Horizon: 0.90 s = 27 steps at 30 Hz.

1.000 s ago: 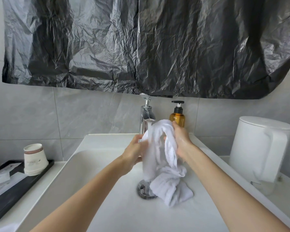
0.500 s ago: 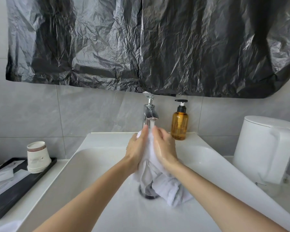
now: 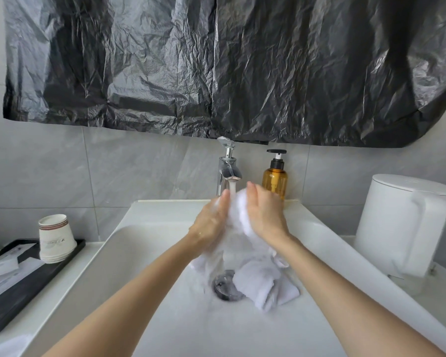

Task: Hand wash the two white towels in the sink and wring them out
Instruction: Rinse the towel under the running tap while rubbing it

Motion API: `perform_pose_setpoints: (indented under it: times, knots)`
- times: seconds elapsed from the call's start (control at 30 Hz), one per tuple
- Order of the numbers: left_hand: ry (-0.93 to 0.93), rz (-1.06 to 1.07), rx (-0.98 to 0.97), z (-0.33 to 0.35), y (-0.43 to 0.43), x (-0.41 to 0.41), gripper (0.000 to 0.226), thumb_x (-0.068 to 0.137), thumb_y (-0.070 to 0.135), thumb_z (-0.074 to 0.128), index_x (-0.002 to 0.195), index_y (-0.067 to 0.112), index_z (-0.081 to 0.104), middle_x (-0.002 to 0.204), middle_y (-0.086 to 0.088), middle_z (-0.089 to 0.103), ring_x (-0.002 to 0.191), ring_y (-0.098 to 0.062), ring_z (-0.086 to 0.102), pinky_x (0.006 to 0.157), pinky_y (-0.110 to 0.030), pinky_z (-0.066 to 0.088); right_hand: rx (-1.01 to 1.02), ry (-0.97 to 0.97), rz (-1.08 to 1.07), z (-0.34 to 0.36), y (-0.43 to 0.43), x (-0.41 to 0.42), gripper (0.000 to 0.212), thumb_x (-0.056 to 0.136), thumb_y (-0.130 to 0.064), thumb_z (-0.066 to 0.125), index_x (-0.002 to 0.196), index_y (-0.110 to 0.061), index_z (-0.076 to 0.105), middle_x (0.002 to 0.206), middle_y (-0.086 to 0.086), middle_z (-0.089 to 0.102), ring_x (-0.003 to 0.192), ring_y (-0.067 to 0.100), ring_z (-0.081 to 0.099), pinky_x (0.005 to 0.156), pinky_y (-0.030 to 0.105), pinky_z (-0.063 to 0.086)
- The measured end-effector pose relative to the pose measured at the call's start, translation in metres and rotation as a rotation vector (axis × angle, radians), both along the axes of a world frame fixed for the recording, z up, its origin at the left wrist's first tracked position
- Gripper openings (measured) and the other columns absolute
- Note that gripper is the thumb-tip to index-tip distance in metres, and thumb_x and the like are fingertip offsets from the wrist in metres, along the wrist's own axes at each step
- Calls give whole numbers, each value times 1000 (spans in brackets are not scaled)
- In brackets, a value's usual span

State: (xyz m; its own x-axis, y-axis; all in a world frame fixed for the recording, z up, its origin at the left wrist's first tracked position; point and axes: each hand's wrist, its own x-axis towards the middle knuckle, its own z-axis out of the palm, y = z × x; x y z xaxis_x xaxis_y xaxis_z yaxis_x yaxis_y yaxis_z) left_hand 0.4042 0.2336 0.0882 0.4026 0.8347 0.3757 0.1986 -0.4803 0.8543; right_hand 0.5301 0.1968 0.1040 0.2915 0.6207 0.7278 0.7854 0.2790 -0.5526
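Left hand, right hand parted wider, towel bulging between, tap running

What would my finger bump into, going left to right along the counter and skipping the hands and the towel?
black tray → stack of paper cups → faucet → amber soap bottle → white kettle

Towel above the drain: middle hidden between left hand and right hand, blurred. One towel or two, can't tell. Drain's right side under cloth. Left of drain, tray clipped by frame.
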Motion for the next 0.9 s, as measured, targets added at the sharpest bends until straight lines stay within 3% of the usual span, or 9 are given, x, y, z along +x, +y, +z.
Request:
perform_pose_setpoints:
  times: [0.1,0.17,0.23,0.3,0.53,0.6,0.7,0.8,0.9]
  knots:
    - [179,-104,-67,-7,0,-5,29,94,57,47,97,29,45,71,12,51,70,-7,50,65,-19,38,16,422,-53,11,6,16,43,104,-26,35,69,-6,50,64,5,49,69,26,49,61,32,28]
    - [267,-221,-98,-15,-1,-5,34,88,41,68,108,34,42,74,15,54,60,4,50,57,-12,41,13,753,-23,13,13,30,42,103,-32,39,75,-6,56,71,6,55,75,27,54,68,31,40]
    - [224,-284,-91,-20,2,-2,49,85,24,75,122,31,44,92,12,60,77,5,57,71,-14,49,4,1123,57,17,15,39,38,101,-37,43,75,-13,55,79,8,61,80,30,60,80,35,49]
    - [192,-285,-96,-18,1,2,30,90,16,68,116,22,54,93,5,62,84,-8,59,80,-22,50,-58,1309,190,18,14,46,34,103,-29,37,74,-14,48,76,6,53,71,22,54,69,30,44]
    - [-331,-76,-541,0,0,0,14,84,17,42,73,13,49,48,0,43,46,-16,39,53,-28,31,-181,1148,184,5,22,43,23,92,-34,54,78,-17,60,70,4,56,59,19,52,58,30,40]
    - [-431,-105,-566,8,-2,-5,35,97,30,40,65,17,45,35,5,35,32,-12,33,47,-24,29,-253,1153,264,-2,28,34,31,85,-46,59,88,-15,66,81,8,64,70,21,59,66,32,44]
    - [-426,-144,-518,8,-1,2,43,99,42,31,100,19,67,67,0,68,54,-10,58,52,-24,39,-325,1049,389,-10,29,12,39,84,-53,62,96,-17,71,95,11,71,88,25,65,75,34,49]
    - [-376,-49,-401,-2,2,13,49,89,63,45,122,31,62,116,2,68,98,-15,66,74,-31,52,-170,855,272,-20,22,-8,19,92,-39,60,89,-22,66,91,-1,69,87,17,64,71,28,49]
    - [-395,108,-205,-5,-3,19,28,95,52,49,105,30,62,99,3,69,94,-13,66,75,-28,51,-108,663,188,-30,13,-23,39,84,-61,55,87,-23,62,87,0,70,83,17,67,75,37,56]
